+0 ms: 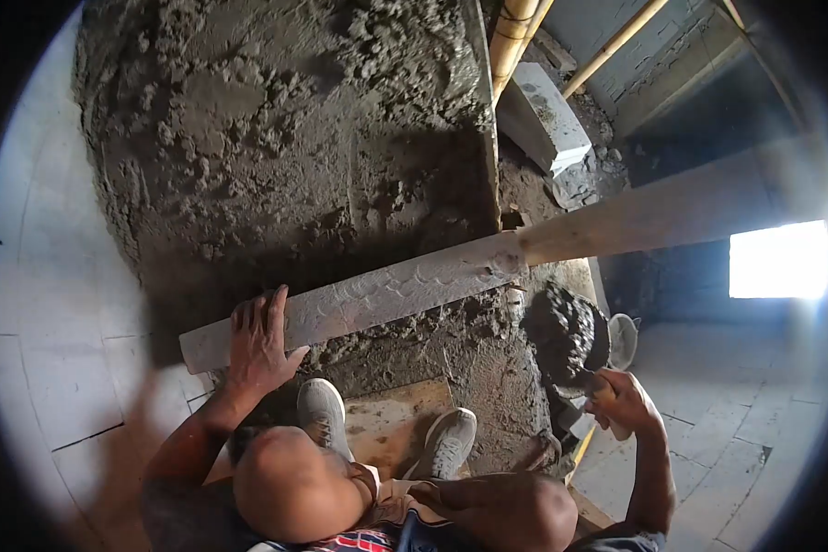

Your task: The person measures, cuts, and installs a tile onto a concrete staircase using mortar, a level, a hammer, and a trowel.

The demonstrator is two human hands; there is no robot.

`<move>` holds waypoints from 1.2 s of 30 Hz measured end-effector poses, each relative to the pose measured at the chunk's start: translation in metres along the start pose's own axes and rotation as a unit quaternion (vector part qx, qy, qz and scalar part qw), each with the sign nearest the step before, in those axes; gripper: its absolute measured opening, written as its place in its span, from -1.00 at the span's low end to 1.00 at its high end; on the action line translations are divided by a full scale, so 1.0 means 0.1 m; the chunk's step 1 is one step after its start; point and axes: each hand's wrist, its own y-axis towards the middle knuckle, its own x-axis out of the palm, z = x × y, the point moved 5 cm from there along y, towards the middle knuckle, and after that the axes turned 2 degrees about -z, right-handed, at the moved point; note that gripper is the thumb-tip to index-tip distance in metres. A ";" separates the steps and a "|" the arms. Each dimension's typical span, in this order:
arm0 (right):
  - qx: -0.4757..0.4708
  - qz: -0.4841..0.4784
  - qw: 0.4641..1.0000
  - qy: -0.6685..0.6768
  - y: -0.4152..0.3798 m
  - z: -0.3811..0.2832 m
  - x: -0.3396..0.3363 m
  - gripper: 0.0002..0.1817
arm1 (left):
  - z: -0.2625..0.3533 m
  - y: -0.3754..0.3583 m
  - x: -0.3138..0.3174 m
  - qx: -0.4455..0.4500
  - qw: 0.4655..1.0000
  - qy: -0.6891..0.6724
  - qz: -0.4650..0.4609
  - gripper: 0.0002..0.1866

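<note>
My left hand (262, 345) lies across the left end of a long pale wooden board (396, 290), with its fingers reaching over the far edge and the thumb at the near edge. Wet grey mortar (248, 120) spreads beyond the board, rough and lumpy at the top. At the right, my right hand (624, 405) is closed around the handle of a trowel (591, 379), whose blade is mostly hidden under a heap of wet mortar (566, 331). More mortar (488, 368) covers the strip on the near side of the board.
My shoes rest on and beside a small wooden plank (396, 423) in the near mortar. A pale bucket (623, 340) stands beyond the trowel. Bamboo poles (511, 41) and a light block (547, 115) are at the upper right. Pale block walls (55, 276) flank the left.
</note>
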 end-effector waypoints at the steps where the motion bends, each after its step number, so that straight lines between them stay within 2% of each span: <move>1: 0.009 0.000 1.000 -0.008 0.04 -0.26 0.03 -0.69 | -0.02 -0.01 0.02 0.003 1.000 0.000 0.001 0.13; 3: -0.085 -0.093 0.988 0.095 0.15 -0.88 0.18 -0.70 | -0.06 -0.02 0.03 -0.002 1.000 -0.009 -0.002 0.14; 4: -0.078 -0.096 0.989 0.086 0.24 -1.09 0.23 -0.70 | -0.04 -0.02 -0.01 0.010 1.000 -0.015 0.017 0.15; 6: -0.138 -0.037 0.990 -0.008 0.45 -1.56 0.25 -0.86 | -0.05 -0.02 -0.04 0.014 0.999 -0.028 0.036 0.15; 8: -0.136 0.011 0.977 -0.167 0.63 -2.12 0.32 -0.76 | -0.07 -0.02 -0.03 0.014 0.999 -0.026 0.029 0.16; 9: -0.247 0.105 0.913 -0.309 0.79 -2.14 0.24 -0.51 | -0.08 -0.01 -0.04 0.014 0.999 -0.017 0.035 0.14; 10: -0.352 0.143 0.883 -0.277 0.89 -2.17 0.22 -0.47 | -0.10 -0.02 -0.02 0.008 0.999 -0.024 0.033 0.14; 12: -0.308 0.119 0.819 -0.469 1.05 -2.82 0.46 -0.50 | -0.13 -0.03 0.03 0.013 0.999 -0.031 0.038 0.19; 13: -0.304 0.112 0.818 -0.475 1.10 -3.00 0.55 -0.50 | -0.13 -0.02 0.03 0.008 0.999 -0.028 0.035 0.16; 15: -0.173 0.095 0.761 -0.618 1.25 -3.14 0.68 -0.52 | -0.16 -0.02 0.05 0.007 0.999 -0.035 0.036 0.13; 16: -0.169 0.088 0.760 -0.621 1.27 -3.21 0.73 -0.52 | -0.16 -0.02 0.05 0.009 0.999 -0.035 0.039 0.11; 17: -0.155 0.109 0.746 -0.639 1.28 -3.27 0.75 -0.56 | -0.15 -0.01 0.02 0.011 0.999 -0.010 0.028 -0.27; 19: -0.139 0.123 0.730 -0.658 1.33 -3.33 0.75 -0.61 | -0.16 0.00 0.00 0.007 1.000 -0.012 0.014 -0.28; 21: -0.208 0.126 0.781 -0.575 1.30 -3.37 0.74 -0.65 | -0.16 0.02 0.00 0.010 1.000 -0.010 0.003 -0.29; 22: -0.203 0.127 0.783 -0.575 1.36 -3.32 0.73 -0.65 | -0.17 0.03 -0.01 0.011 1.000 -0.019 0.011 -0.30; 24: -0.119 0.044 0.740 -0.661 1.54 -3.11 0.78 -0.67 | -0.17 0.05 -0.01 0.016 0.999 -0.032 0.019 -0.31; 25: -0.116 0.045 0.740 -0.660 1.54 -3.16 0.76 -0.67 | -0.17 0.06 0.01 0.015 0.999 -0.025 0.020 -0.30; 27: -0.130 0.069 0.653 -0.743 1.44 -3.29 0.75 -0.71 | -0.16 0.02 0.02 0.014 1.000 -0.024 0.011 -0.30; 31: -0.086 0.069 0.685 -0.720 1.40 -3.28 0.70 -0.74 | -0.16 0.03 0.03 0.008 1.000 -0.029 0.010 -0.30; 33: -0.083 0.074 0.611 -0.784 1.39 -3.29 0.68 -0.74 | -0.16 0.02 0.04 -0.006 0.999 -0.030 -0.017 -0.29; 36: -0.121 0.096 0.632 -0.760 1.32 -3.35 0.63 -0.75 | -0.15 0.02 0.05 -0.005 1.000 -0.024 -0.016 -0.27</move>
